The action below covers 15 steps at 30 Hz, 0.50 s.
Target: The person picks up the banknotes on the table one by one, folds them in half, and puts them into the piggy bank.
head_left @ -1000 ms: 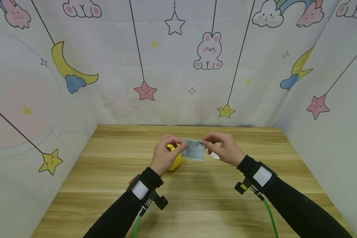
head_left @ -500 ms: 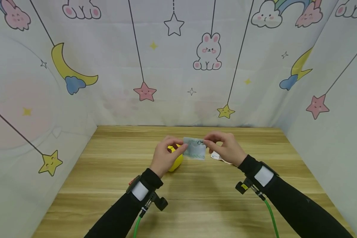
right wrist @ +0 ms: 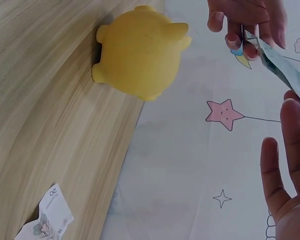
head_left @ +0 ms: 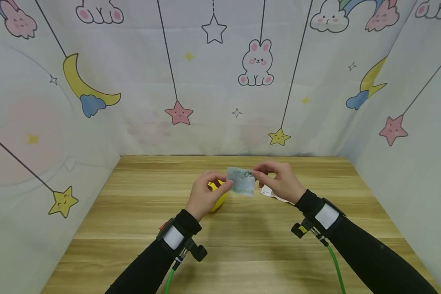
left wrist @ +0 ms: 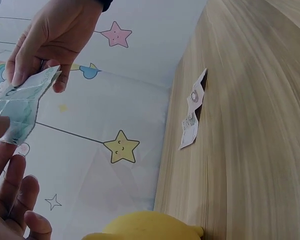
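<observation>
A pale green banknote (head_left: 239, 182) is held up above the table between my two hands. My left hand (head_left: 204, 196) pinches its left edge between thumb and fingers. On the opposite edge, near a printed number, my right hand (head_left: 280, 182) pinches it too. The right wrist view shows the note (right wrist: 281, 69) almost edge-on, slightly bent. Behind my left hand stands a yellow piggy bank (right wrist: 140, 55), partly covered in the head view but plain in the right wrist view.
A second, creased banknote (left wrist: 192, 117) marked 20 in the right wrist view lies on the wooden table (head_left: 228, 253), partly behind my right hand in the head view. White curtains (head_left: 139, 81) with cartoon prints enclose the table's back and sides.
Both hands have lifted the green banknote slightly and shifted it a little to the right. More of the creased banknote on the table shows below my right hand.
</observation>
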Each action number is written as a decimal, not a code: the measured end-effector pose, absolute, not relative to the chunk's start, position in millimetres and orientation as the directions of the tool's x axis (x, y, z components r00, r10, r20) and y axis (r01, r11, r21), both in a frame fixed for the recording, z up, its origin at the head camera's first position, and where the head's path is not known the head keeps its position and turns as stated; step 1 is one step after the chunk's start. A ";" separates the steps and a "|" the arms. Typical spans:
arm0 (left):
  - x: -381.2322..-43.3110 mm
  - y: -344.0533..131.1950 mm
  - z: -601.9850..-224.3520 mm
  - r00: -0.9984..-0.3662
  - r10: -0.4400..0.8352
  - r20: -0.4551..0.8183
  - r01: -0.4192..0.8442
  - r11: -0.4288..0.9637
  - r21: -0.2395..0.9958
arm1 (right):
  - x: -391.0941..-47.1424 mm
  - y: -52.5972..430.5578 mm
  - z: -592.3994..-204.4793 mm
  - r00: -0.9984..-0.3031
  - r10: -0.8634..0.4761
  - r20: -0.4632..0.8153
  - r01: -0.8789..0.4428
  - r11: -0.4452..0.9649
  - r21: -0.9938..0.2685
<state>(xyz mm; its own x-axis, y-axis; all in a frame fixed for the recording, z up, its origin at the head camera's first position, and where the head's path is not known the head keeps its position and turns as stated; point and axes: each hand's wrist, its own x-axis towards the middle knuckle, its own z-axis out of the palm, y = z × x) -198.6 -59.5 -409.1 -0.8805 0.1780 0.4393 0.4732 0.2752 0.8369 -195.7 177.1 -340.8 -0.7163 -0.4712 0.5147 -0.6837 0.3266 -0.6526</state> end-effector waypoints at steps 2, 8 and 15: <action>-198.9 -60.0 -410.2 -0.877 0.186 0.443 0.480 0.288 0.829 | -196.8 177.5 -341.0 -0.707 -0.472 0.526 -0.693 0.319 -0.646; -199.1 -59.9 -410.9 -0.864 0.190 0.465 0.503 0.306 0.809 | -198.7 179.0 -341.8 -0.703 -0.478 0.527 -0.696 0.312 -0.646; -197.3 -61.1 -414.1 -0.880 0.206 0.428 0.473 0.298 0.829 | -199.4 181.4 -340.3 -0.714 -0.470 0.518 -0.686 0.325 -0.651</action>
<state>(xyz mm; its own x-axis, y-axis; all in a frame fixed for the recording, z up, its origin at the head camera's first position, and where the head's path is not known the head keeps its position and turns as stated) -197.3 -61.1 -414.1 -0.8799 0.2065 0.4280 0.4732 0.2984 0.8289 -199.4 181.4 -340.3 -0.7143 -0.4701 0.5184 -0.6862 0.3250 -0.6508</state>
